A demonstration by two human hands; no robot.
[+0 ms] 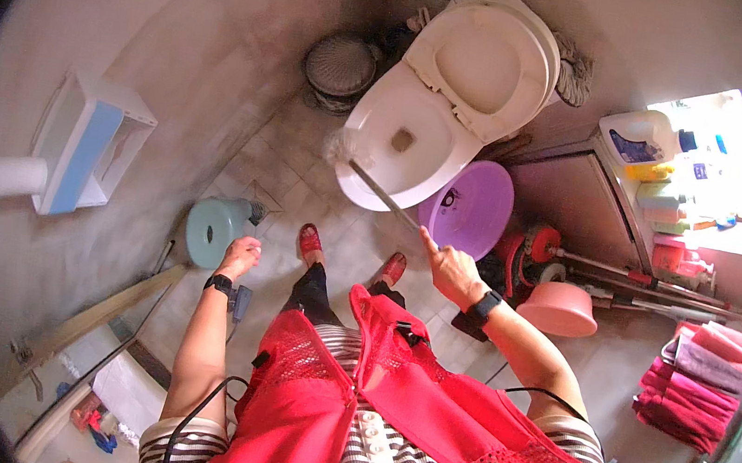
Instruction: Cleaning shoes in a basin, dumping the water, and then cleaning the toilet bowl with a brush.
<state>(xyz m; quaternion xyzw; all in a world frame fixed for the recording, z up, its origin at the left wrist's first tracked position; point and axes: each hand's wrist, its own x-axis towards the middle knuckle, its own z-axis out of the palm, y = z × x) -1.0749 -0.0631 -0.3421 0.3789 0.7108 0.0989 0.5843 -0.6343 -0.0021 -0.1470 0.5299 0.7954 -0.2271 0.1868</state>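
My right hand (456, 276) grips the handle of a toilet brush (384, 194), index finger stretched along it. The pale, blurred brush head is at the left rim of a white toilet (375, 116); whether it touches the rim is unclear. Both lid and seat (484, 64) are raised, and a brownish patch shows at the bottom of the bowl. My left hand (241, 256) hangs beside a light-green plastic stool (210, 233), fingers loosely curled. I see nothing in it, though its palm side is hidden.
A purple basin (479, 210) stands against the toilet's right side, a pink basin (559, 308) further right. Behind the toilet's left is a dark bin (341, 64). Long-handled tools (658, 289) lean at right, near hanging towels (695, 386). Bottles (640, 137) line the windowsill.
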